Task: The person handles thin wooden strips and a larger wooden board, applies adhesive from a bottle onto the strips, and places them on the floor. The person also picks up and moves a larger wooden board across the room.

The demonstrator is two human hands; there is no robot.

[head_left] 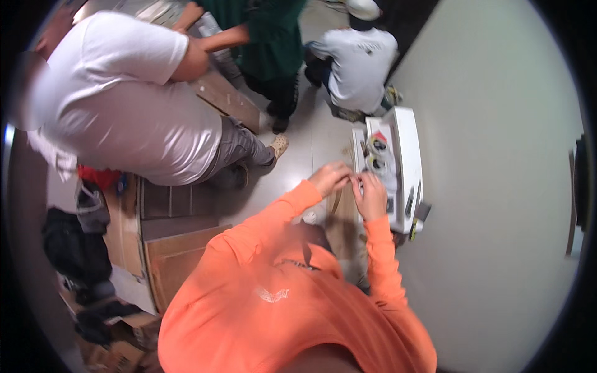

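Looking straight down from the head camera, I see my own orange sleeves rising from the lower edge toward a white tray-like box (407, 143) set against a pale wall (497, 186). The box is long and narrow, its long axis running away from me, nearly up and down in the picture. Inside it, at the far end, sit two rolls of tape (377, 155) one behind the other, with a red-and-white item just beyond them; along its right edge lie a few slim dark tools that are too small to name. My left hand (331, 177) and right hand (371, 194) meet just beside the near left side of the box, almost touching each other. The fingers of both are curled inward and drawn together as if pinching something very small between them, but I cannot tell what it is, nor whether the tips are truly closed on it. Under the hands lies a thin brown strip (336, 202) on the floor, pointing roughly away from me. To the left, three other people crouch or stand around brown wooden boards (227, 96), and more flat brown panels (177, 248) lie stacked beside my left arm.
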